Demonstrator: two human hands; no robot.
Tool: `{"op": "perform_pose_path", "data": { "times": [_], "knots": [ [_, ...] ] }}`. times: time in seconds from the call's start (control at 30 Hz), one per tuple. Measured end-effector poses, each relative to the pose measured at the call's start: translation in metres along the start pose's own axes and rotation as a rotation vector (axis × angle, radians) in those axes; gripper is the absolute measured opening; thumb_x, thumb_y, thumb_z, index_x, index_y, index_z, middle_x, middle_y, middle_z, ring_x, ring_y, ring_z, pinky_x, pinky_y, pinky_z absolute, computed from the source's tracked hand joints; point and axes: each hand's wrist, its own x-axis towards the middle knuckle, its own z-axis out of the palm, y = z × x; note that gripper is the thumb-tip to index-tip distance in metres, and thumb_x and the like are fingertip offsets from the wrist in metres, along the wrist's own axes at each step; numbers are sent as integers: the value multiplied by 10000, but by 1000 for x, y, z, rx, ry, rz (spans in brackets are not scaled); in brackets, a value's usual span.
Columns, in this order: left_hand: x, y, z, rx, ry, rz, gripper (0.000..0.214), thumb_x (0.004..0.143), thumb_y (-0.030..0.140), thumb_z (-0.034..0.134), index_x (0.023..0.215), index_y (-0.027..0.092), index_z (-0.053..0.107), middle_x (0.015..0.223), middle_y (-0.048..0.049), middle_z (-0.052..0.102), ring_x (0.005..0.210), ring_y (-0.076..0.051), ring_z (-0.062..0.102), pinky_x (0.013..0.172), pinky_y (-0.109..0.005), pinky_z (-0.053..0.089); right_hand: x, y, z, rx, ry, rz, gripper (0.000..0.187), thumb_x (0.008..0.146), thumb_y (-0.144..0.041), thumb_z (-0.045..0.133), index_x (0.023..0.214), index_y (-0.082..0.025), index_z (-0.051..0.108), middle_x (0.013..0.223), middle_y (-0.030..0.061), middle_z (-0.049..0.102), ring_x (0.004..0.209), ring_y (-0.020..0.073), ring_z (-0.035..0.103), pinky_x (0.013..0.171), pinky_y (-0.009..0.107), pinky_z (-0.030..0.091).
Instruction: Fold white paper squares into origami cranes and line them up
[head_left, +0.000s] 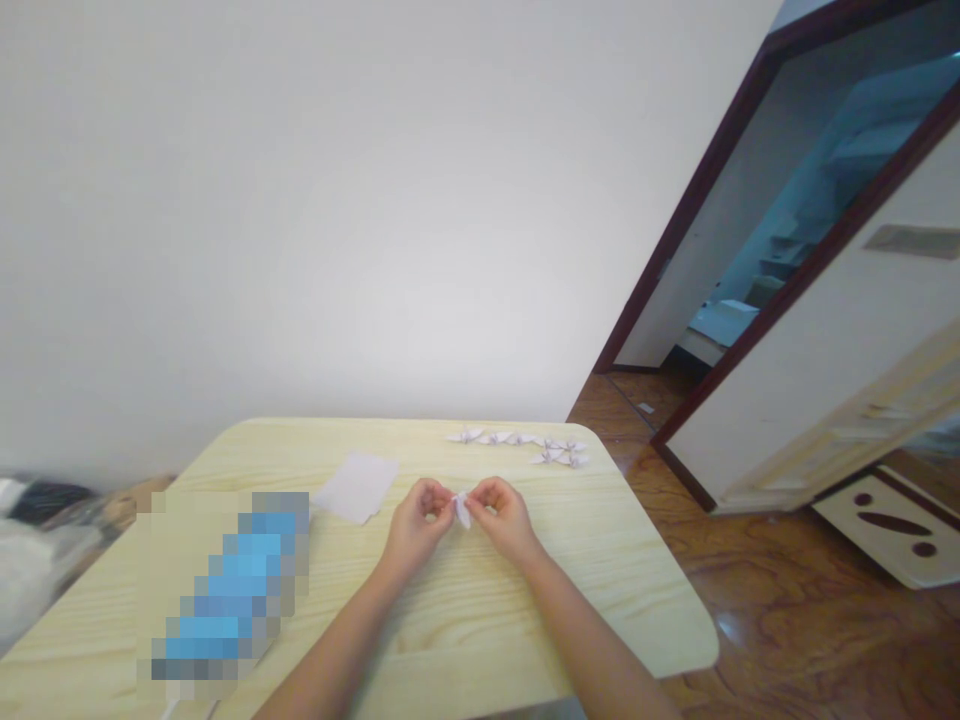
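A small white origami crane (463,512) is held a little above the middle of the table, its folded points facing up and down. My left hand (417,524) pinches its left side between thumb and index finger. From the right, my right hand (505,520) pinches the other side with its fingertips. Both hands partly cover the paper, so its exact folds are hard to make out. Beyond my hands, several similar folded paper cranes (517,440) lie in rows near the table's far right edge. Square white paper sheets (358,487) rest left of my left hand.
The light wooden table (450,640) stands against a white wall (420,220). A pixelated blue-screened object (232,590) lies on its left side, with a cable at the bottom. Plastic bags (37,570) sit beyond the left edge. A doorway (720,260) and a cabinet (885,520) are at right.
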Motion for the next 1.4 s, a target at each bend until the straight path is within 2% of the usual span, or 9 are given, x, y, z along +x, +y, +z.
{"op": "perform_pose_path", "data": {
  "times": [0.2, 0.37, 0.6, 0.8, 0.93, 1.03, 1.1, 1.2, 1.4],
  "knots": [
    [3, -7, -4, 107, -54, -1, 274, 679, 202, 547, 946, 157, 584, 736, -16, 599, 648, -128, 564, 624, -254, 448, 1, 8, 3, 140, -73, 96, 186, 675, -233, 627, 759, -193, 466, 660, -29, 553, 622, 112, 557, 578, 221, 429],
    [5, -7, -8, 170, 3, 15, 300, 686, 225, 521, 965, 169, 615, 747, -24, 596, 658, -137, 541, 627, -259, 425, 0, 7, 5, 218, -196, 141, 242, 676, -220, 623, 811, -212, 422, 683, -39, 576, 638, 108, 576, 585, 218, 428],
    [2, -4, -3, 174, -84, -56, 146, 670, 299, 574, 711, 161, 557, 625, 12, 559, 587, -129, 523, 569, -233, 411, 9, 16, -3, 263, -4, 131, 330, 639, -200, 634, 866, -224, 397, 675, -55, 550, 620, 110, 587, 593, 231, 456],
    [1, -8, -3, 105, -120, -106, 282, 665, 363, 597, 856, 155, 594, 687, -17, 625, 628, -152, 574, 593, -246, 436, 8, 11, -8, 86, -76, 19, 276, 703, -200, 591, 931, -211, 436, 740, -6, 598, 709, 137, 602, 656, 261, 464],
    [4, -9, -6, 101, -104, -157, 258, 654, 374, 597, 759, 143, 645, 711, -51, 666, 656, -176, 595, 624, -262, 440, 5, 5, -6, -36, 3, -14, 298, 695, -224, 603, 958, -197, 465, 839, 27, 600, 702, 136, 594, 672, 277, 465],
    [6, -8, -8, 69, -25, -196, 255, 653, 374, 591, 742, 138, 630, 672, -38, 651, 633, -165, 588, 618, -258, 440, 4, 1, -4, -187, 108, -68, 222, 658, -249, 643, 827, -182, 515, 755, 8, 571, 653, 128, 552, 633, 257, 450],
    [7, -8, -8, 35, -18, -212, 256, 657, 376, 588, 745, 137, 616, 625, -18, 624, 589, -149, 571, 587, -247, 437, 2, -2, -2, -248, 81, -85, 159, 660, -269, 644, 727, -179, 531, 660, -11, 546, 613, 123, 524, 592, 240, 435],
    [7, -7, -6, -55, -37, -243, 260, 635, 373, 613, 750, 140, 598, 654, -17, 622, 594, -142, 574, 586, -245, 450, 0, -4, 0, -259, 8, -78, 134, 671, -274, 636, 713, -175, 556, 623, -14, 552, 595, 121, 523, 579, 234, 431],
    [5, -4, -2, -139, -72, -296, 284, 589, 348, 660, 770, 135, 606, 702, -45, 660, 641, -158, 597, 605, -256, 459, 1, -2, 1, -225, 15, -74, 133, 673, -254, 633, 757, -171, 571, 660, -1, 582, 612, 125, 542, 594, 241, 446]
  ]
}}
